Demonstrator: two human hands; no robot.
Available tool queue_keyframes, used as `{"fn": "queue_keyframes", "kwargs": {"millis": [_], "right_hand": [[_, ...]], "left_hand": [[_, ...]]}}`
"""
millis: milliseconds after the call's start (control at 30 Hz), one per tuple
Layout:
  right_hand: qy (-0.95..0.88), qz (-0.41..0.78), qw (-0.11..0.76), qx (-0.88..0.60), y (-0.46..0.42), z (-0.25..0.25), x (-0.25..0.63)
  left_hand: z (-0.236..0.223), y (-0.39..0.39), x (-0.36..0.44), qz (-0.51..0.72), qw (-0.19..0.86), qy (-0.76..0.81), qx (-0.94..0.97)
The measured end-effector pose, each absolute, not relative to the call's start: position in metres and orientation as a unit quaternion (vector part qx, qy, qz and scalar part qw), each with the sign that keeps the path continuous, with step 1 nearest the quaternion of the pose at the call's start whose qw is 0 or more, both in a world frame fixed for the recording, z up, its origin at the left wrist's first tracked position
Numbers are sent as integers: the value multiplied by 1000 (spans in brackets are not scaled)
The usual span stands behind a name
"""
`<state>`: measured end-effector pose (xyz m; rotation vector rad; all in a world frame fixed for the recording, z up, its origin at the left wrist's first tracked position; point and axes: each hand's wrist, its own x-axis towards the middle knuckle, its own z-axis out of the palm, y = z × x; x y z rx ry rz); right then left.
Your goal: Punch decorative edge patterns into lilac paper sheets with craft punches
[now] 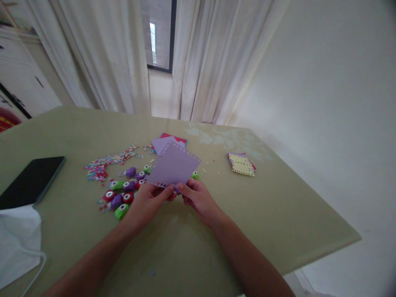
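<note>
A light purple sheet of paper [173,166] is held up over the table, tilted, with small punched holes along its edges. My left hand [151,200] pinches its lower edge, thumb on top. My right hand [198,198] is closed at the bottom corner, its thumb tip almost meeting the left one. A small darker purple piece shows between the thumbs, mostly hidden, and I cannot tell what it is. Left of my hands lie several eye-marked craft punches, among them a green one [121,211] and a red one [109,195]. Another green punch [194,175] peeks out behind the sheet.
Colourful paper punch-outs [105,165] are scattered at the left. Behind the sheet is a stack of coloured paper [162,143]; punched cards [241,164] lie to the right. A black tablet [32,181] and a white face mask [20,243] occupy the left side. A wall borders the right.
</note>
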<state>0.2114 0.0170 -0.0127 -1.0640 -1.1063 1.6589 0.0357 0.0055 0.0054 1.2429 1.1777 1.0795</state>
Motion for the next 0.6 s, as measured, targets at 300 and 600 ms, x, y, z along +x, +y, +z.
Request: {"fn": "queue_keyframes", "kwargs": {"millis": [300, 600], "right_hand": [[-483, 648, 413, -420, 18, -8, 213], [-467, 637, 428, -439, 14, -5, 211]], "left_hand": [[6, 5, 37, 451, 530, 495, 520], [6, 4, 37, 475, 520, 498, 506]]}}
